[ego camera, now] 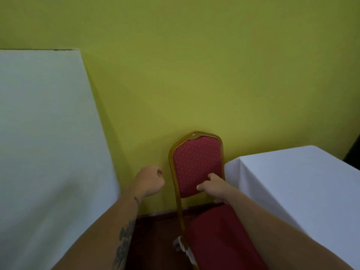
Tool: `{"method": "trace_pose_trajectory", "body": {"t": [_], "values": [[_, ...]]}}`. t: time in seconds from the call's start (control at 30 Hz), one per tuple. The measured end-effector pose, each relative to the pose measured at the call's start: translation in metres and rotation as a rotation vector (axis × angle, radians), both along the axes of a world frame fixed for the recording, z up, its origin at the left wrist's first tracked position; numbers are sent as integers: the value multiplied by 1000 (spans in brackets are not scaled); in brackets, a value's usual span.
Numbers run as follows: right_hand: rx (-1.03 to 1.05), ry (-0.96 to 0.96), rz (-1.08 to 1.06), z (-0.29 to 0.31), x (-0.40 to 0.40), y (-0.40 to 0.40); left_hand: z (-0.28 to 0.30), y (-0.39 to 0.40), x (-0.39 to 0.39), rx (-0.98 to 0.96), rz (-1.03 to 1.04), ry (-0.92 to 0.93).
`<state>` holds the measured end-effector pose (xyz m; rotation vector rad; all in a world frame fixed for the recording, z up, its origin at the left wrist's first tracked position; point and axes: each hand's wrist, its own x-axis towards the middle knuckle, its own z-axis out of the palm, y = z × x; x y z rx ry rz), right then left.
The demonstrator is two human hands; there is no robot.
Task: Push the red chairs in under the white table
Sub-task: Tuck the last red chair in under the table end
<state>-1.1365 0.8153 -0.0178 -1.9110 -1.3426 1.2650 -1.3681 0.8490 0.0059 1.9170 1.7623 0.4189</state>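
A red chair (pixel 196 164) with a gold frame and dotted red backrest stands against the green wall, its seat reaching toward me. The white-clothed table (pixel 296 178) sits directly to the chair's right, its corner beside the backrest. My right hand (pixel 213 189) rests on the lower backrest, fingers against the padding and thumb lower by the seat gap. My left hand (pixel 151 182) hovers just left of the chair's frame, curled into a loose fist, not touching it.
A second white-covered surface (pixel 48 133) fills the left side, close to my left forearm. The green wall (pixel 194 65) stands right behind the chair. Dark red floor (pixel 155 240) shows between that surface and the chair.
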Motion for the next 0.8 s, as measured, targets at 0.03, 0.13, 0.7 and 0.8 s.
{"method": "trace_pose_trajectory", "body": {"t": [0.03, 0.13, 0.7, 0.8], "values": [[-12, 24, -15, -5, 0, 26, -5, 18, 0, -3, 10, 4], [-55, 130, -92, -24, 1, 106, -18, 77, 5, -4, 21, 51], [-226, 388, -564, -72, -13, 429, -123, 340, 92, -327, 57, -101], [-245, 234, -555, -93, -23, 434, -140, 350, 86, -277, 79, -133]]}}
